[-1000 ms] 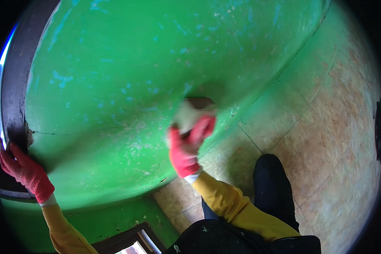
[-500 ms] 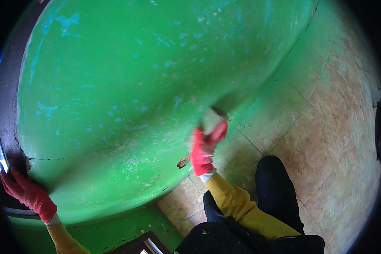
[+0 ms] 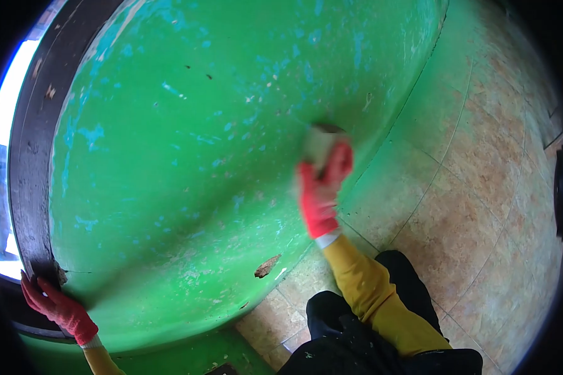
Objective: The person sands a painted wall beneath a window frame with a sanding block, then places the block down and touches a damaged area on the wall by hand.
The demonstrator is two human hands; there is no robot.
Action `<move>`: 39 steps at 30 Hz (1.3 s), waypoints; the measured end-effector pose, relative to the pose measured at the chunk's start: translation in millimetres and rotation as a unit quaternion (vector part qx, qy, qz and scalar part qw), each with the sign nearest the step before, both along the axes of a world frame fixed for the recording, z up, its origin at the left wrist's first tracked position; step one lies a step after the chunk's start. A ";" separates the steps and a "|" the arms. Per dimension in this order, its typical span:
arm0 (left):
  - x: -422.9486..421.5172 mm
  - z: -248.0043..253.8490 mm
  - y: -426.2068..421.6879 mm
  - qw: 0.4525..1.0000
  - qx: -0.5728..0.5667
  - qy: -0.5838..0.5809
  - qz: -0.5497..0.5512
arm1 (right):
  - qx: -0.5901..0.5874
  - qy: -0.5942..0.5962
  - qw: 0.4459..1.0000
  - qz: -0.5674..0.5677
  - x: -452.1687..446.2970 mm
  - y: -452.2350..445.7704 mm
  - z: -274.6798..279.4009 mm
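My right hand (image 3: 324,190), in a red glove, grips a pale, dark-edged sanding block (image 3: 322,145) against the green painted wall (image 3: 169,169). Motion blurs the hand and block, so the block's details are unclear. Scuffs, blue flecks and pale worn spots mark the paint around it. At lower left, my left hand (image 3: 59,307), also red-gloved, rests by the lower corner of the dark window frame (image 3: 31,169). Its fingers are spread and hold nothing.
A chipped hole (image 3: 267,267) shows brown material low on the wall. Tan floor tiles (image 3: 469,206) run along the wall's base at right, dusted green near the edge. My dark-trousered knees (image 3: 331,312) are below. A dark object (image 3: 562,194) stands at the far right.
My right hand has moved the sanding block up and slightly right along the wall. The view has shifted, showing more of the window frame at left. My left hand stays by the frame corner.
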State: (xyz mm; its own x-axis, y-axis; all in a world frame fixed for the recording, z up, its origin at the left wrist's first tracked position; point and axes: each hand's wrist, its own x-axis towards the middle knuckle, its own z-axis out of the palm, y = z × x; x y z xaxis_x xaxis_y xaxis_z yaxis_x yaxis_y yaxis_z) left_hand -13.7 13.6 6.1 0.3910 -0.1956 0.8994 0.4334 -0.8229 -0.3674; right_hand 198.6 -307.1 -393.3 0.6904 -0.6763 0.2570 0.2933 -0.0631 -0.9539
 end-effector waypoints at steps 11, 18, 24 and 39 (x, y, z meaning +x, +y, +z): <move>-2.5 1.1 -1.5 1.000 0.008 0.027 -0.012 | 0.250 0.062 0.966 0.021 106.0 -119.0 -77.9; -1.9 -3.0 -4.9 0.999 0.001 0.029 -0.030 | 0.182 -0.043 0.982 0.029 117.6 -129.7 59.3; 5.9 -11.9 -18.6 0.996 -0.043 0.001 -0.072 | 0.046 -0.125 0.991 -0.013 132.6 -132.4 41.1; 15.1 -19.7 -40.4 0.996 -0.035 -0.065 -0.055 | -0.414 -0.440 0.788 0.117 -24.7 -0.6 205.1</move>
State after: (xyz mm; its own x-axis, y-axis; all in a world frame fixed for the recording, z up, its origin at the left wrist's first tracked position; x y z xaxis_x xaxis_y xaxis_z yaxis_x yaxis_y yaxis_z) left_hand 1.4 -26.8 -13.6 0.2498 -0.1657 0.9540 0.3797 -0.8896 -0.2539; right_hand 173.9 -307.8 -188.1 0.0805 0.0945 0.9923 0.9146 -0.4027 -0.0358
